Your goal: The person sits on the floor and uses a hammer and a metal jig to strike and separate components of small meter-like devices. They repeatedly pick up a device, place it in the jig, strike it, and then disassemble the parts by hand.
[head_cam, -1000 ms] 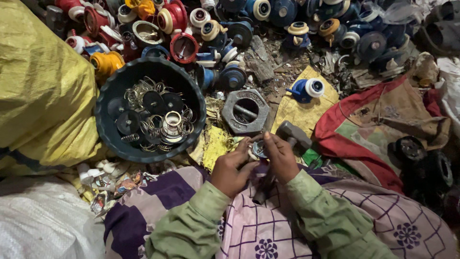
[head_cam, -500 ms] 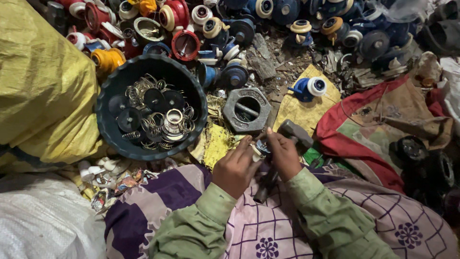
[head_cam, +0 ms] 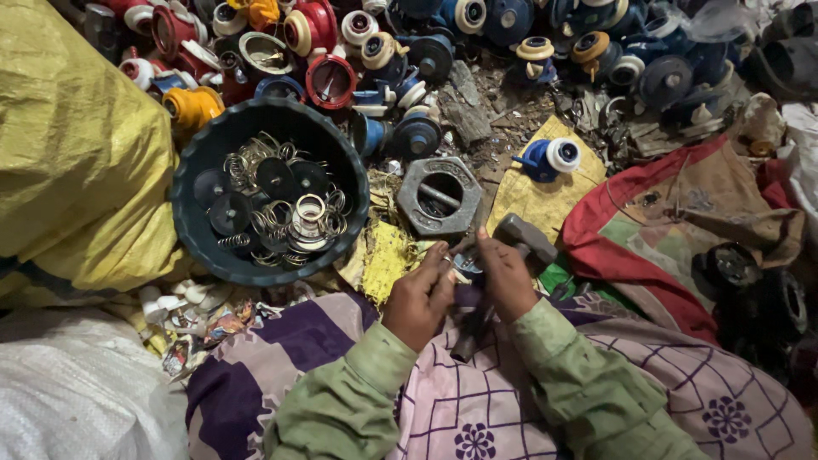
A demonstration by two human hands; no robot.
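Observation:
My left hand (head_cam: 419,296) and my right hand (head_cam: 504,278) meet over my lap, both closed on a small dark valve part (head_cam: 465,269) held between the fingertips. A dark tool handle (head_cam: 471,328) hangs down between the hands. Just beyond my right hand lies a grey hammer head (head_cam: 527,238). A large grey hexagonal nut (head_cam: 438,197) rests on the ground just past my fingers. Both arms wear green sleeves.
A dark round basin (head_cam: 194,234) holding metal springs, rings and black discs sits to the left. Several red, blue, yellow and white plastic valve parts (head_cam: 400,51) are heaped at the top. Yellow sack (head_cam: 68,162) far left, white sack (head_cam: 68,392) below, red cloth (head_cam: 682,230) right.
Both hands have shifted slightly while working the small part; the view has drifted a little. The basin, nut and pile have not moved.

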